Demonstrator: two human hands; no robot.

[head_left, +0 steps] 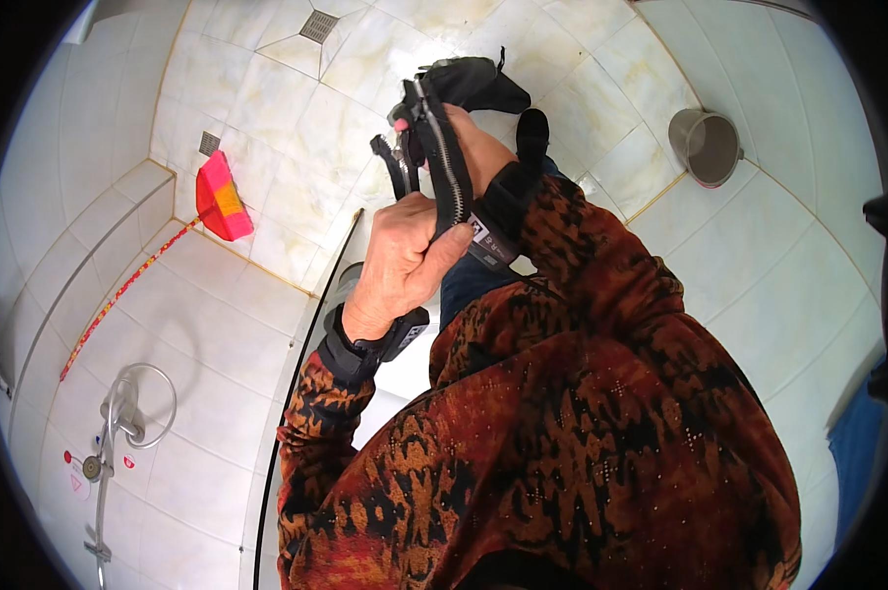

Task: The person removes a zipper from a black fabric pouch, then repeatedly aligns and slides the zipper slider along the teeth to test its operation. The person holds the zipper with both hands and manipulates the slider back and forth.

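Observation:
A black boot (pixel 469 81) with an open side zipper (pixel 446 167) is raised above the tiled floor, its toe pointing away from me. My left hand (pixel 400 258) grips the boot's shaft along the zipper edge. Higher up and behind the shaft, my right hand (pixel 478 143) is closed on the boot near the zipper's top, fingertips showing at the left. Both wrists wear black straps, and my sleeves are patterned orange and black. A leg in blue jeans (pixel 464 287) shows just below the boot.
A pink and orange broom head (pixel 223 202) on a red striped stick leans by the tiled ledge at left. A metal bucket (pixel 705 146) stands at the far right. A floor drain (pixel 318 25) lies at the top, and chrome tap fittings (pixel 119 418) are at lower left.

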